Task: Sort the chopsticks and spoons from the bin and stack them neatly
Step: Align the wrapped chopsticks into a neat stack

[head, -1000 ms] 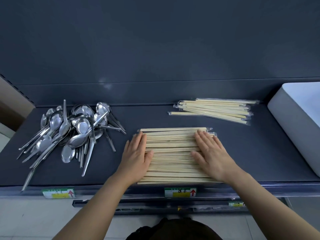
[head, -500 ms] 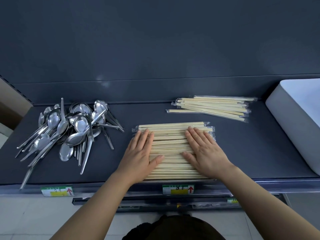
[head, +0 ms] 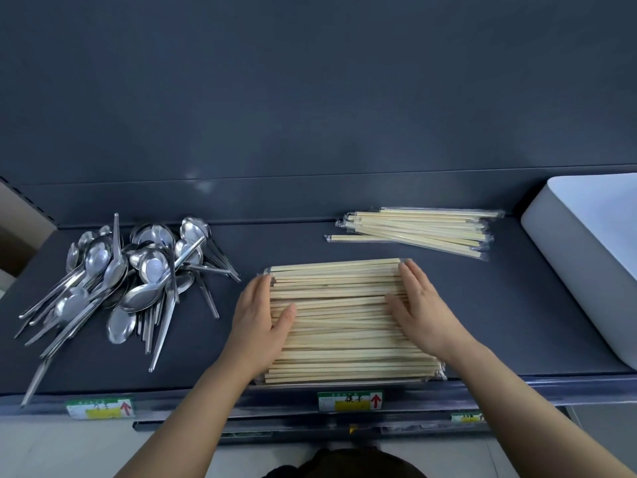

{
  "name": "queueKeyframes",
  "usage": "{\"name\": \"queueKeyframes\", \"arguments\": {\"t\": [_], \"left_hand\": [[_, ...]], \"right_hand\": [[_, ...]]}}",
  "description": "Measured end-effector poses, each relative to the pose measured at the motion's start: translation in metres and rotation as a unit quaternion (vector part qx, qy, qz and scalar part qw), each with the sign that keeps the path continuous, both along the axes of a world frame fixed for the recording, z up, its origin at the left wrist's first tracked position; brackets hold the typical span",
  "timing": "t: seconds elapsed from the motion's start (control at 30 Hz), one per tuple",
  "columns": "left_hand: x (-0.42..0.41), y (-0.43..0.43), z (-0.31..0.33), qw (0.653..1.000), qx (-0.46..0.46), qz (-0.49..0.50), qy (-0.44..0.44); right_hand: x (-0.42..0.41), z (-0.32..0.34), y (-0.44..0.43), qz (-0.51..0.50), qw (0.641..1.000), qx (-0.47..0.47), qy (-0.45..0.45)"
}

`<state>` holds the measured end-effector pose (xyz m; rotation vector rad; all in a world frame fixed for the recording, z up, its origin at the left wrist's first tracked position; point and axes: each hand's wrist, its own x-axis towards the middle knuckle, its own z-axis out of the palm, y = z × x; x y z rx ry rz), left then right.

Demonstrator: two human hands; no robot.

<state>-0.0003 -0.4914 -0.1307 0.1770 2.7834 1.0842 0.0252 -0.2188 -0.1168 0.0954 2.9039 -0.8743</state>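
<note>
Dim, even light; glare on the spoons [head: 151, 270], slight softness, wide-angle bending at edges.

Pale cream chopsticks [head: 344, 326] nearest me and a cream bundle [head: 413, 229] at far right lie on a dark slate-blue shelf [head: 534, 305]. Shiny silver spoons [head: 138, 281] are at my left, a white bin [head: 586, 270] at right, and green-and-yellow labels [head: 350, 400] carry red arrows.

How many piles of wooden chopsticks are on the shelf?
2: a large flat stack of pale wooden chopsticks at the front, a smaller wrapped pile behind it. The white plastic bin may hide more.
</note>
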Motion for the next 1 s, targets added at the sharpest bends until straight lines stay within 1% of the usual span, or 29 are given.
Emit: {"name": "queueKeyframes", "arguments": {"t": [0.1,0.17,0.27,0.33,0.43,0.57,0.67,0.77,0.87,1.0], "left_hand": [[-0.022,0.005,0.015,0.994,-0.020,0.023,0.103],[-0.041,0.022,0.026,0.991,-0.021,0.002,0.131],[-0.068,0.061,0.036,0.990,-0.004,-0.053,0.128],[-0.087,0.090,0.038,0.987,-0.004,-0.093,0.132],[-0.112,0.133,0.036,0.980,-0.027,-0.145,0.133],[-0.135,0.174,0.029,0.973,-0.068,-0.180,0.128],[-0.145,0.184,0.022,0.968,-0.110,-0.191,0.124],[-0.150,0.186,0.018,0.969,-0.118,-0.186,0.108],[-0.154,0.187,0.022,0.964,-0.143,-0.205,0.091],[-0.158,0.184,0.031,0.958,-0.156,-0.232,0.056]], "right_hand": [[-0.013,0.011,0.020,-0.020,0.997,0.048,0.052],[-0.025,0.021,0.036,-0.042,0.994,0.056,0.079],[-0.042,0.029,0.065,-0.058,0.990,0.070,0.104],[-0.053,0.032,0.086,-0.060,0.990,0.074,0.106],[-0.070,0.029,0.112,-0.046,0.992,0.084,0.085],[-0.086,0.019,0.132,-0.005,0.994,0.099,0.042],[-0.094,0.011,0.140,0.014,0.994,0.100,0.035],[-0.101,0.007,0.144,0.027,0.994,0.100,0.044],[-0.107,0.006,0.147,0.035,0.994,0.099,0.044],[-0.114,0.012,0.145,0.047,0.992,0.120,-0.007]]}}
